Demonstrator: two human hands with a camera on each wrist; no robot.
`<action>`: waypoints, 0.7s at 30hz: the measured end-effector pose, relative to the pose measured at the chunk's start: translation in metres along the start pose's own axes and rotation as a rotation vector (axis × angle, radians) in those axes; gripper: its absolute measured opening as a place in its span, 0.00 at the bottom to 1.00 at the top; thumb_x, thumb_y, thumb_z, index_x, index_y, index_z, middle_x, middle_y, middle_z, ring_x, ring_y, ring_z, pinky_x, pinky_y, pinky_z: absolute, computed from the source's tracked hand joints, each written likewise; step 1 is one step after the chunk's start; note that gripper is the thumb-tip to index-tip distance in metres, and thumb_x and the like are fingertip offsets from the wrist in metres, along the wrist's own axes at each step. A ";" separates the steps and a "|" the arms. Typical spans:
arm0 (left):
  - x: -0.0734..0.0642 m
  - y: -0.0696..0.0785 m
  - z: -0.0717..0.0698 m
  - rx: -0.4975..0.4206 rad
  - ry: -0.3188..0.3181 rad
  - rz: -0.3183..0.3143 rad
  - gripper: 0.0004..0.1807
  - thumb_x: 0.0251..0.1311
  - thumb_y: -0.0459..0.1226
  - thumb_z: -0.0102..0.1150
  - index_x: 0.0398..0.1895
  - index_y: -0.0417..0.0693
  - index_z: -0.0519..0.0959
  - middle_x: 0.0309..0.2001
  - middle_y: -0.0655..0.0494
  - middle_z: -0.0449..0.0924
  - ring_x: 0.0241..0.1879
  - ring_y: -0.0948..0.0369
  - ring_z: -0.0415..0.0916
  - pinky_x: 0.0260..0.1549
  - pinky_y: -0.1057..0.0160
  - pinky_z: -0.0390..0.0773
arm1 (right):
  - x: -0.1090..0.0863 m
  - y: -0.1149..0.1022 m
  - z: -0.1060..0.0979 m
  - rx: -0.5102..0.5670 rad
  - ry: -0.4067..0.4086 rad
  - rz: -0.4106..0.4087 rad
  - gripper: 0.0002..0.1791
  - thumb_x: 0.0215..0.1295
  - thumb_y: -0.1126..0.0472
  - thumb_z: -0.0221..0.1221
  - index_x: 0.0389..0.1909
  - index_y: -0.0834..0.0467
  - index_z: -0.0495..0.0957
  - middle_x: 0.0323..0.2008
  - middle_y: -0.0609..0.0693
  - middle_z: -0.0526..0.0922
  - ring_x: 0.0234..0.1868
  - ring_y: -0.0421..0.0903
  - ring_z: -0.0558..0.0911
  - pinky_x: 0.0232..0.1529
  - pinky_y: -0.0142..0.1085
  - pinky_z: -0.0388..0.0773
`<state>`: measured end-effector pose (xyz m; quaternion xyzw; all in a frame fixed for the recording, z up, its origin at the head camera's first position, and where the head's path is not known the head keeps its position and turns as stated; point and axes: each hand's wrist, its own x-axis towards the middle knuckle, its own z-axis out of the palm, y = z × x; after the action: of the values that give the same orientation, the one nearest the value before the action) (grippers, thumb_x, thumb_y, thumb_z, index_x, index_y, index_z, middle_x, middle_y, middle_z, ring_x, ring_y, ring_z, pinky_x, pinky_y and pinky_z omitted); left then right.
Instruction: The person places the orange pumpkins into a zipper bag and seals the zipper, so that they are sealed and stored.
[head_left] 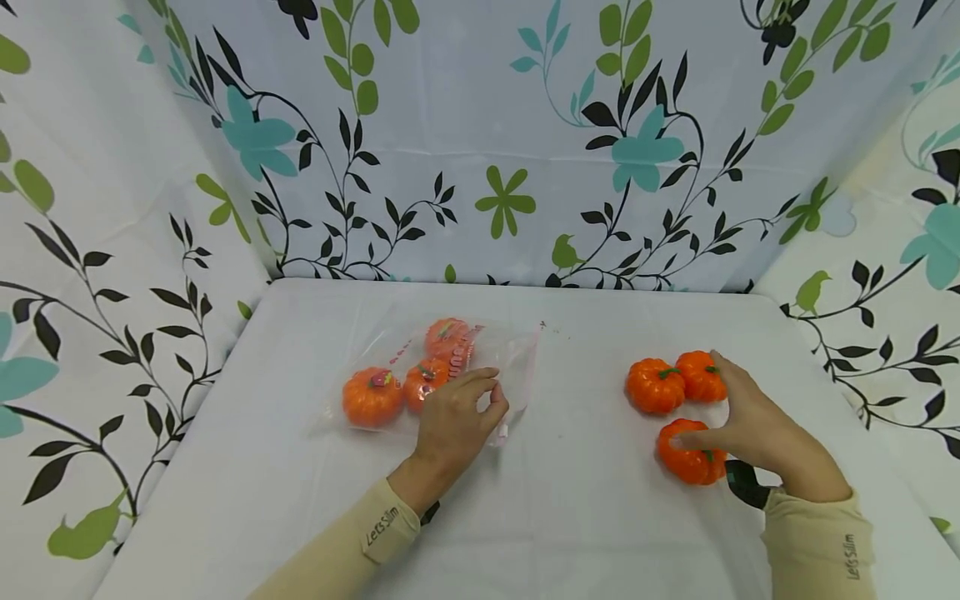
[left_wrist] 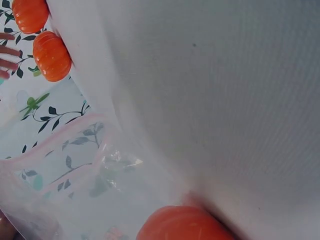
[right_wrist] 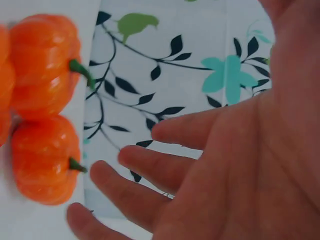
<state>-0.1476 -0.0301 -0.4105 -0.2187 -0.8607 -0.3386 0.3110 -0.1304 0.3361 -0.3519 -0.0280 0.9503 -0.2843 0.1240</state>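
Observation:
On the left side of the table, a clear plastic zip bag (head_left: pixel 513 350) with red print lies with three orange toy pumpkins (head_left: pixel 372 398) inside it. My left hand (head_left: pixel 457 421) pinches the bag near its mouth, at the right end; the left wrist view shows the pink-edged mouth (left_wrist: pixel 50 145) raised. Three more orange pumpkins with green stems sit together to the right: a rear left one (head_left: pixel 655 386), a rear right one (head_left: pixel 703 377) and a front one (head_left: pixel 690 458). My right hand (head_left: pixel 765 429) hovers beside them, fingers spread, thumb over the front pumpkin. Its palm holds nothing in the right wrist view.
A white cloth covers the table (head_left: pixel 570 517). Curtains with leaf and flower prints (head_left: pixel 450 150) hang behind the table and along both sides. White tabletop lies between the bag and the loose pumpkins.

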 end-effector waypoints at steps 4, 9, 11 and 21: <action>0.001 0.001 0.000 0.003 -0.006 -0.012 0.05 0.54 0.31 0.70 0.33 0.37 0.88 0.41 0.49 0.89 0.41 0.54 0.88 0.33 0.64 0.85 | -0.002 0.013 0.008 -0.032 -0.058 0.043 0.77 0.45 0.41 0.78 0.77 0.73 0.34 0.71 0.80 0.49 0.67 0.79 0.55 0.58 0.75 0.60; 0.000 0.001 0.000 0.002 -0.013 -0.025 0.05 0.55 0.31 0.70 0.34 0.37 0.88 0.41 0.50 0.89 0.41 0.55 0.88 0.36 0.64 0.85 | -0.003 0.021 0.013 -0.067 -0.116 0.092 0.70 0.45 0.40 0.77 0.74 0.75 0.46 0.65 0.79 0.61 0.62 0.76 0.65 0.54 0.69 0.71; 0.000 0.001 0.000 0.003 -0.015 -0.028 0.05 0.55 0.31 0.70 0.34 0.37 0.88 0.41 0.50 0.89 0.41 0.55 0.88 0.36 0.64 0.85 | -0.003 0.023 0.015 -0.066 -0.134 0.117 0.67 0.45 0.40 0.77 0.72 0.75 0.51 0.65 0.78 0.63 0.61 0.74 0.67 0.53 0.67 0.73; -0.002 -0.001 0.002 0.005 -0.001 -0.010 0.03 0.54 0.30 0.70 0.31 0.39 0.88 0.41 0.50 0.89 0.40 0.55 0.88 0.35 0.64 0.85 | -0.002 0.026 0.032 -0.146 -0.103 0.138 0.61 0.41 0.41 0.78 0.66 0.76 0.60 0.57 0.75 0.73 0.54 0.69 0.74 0.55 0.66 0.72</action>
<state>-0.1470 -0.0297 -0.4130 -0.2136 -0.8629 -0.3377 0.3092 -0.1202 0.3414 -0.3916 0.0139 0.9605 -0.2033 0.1894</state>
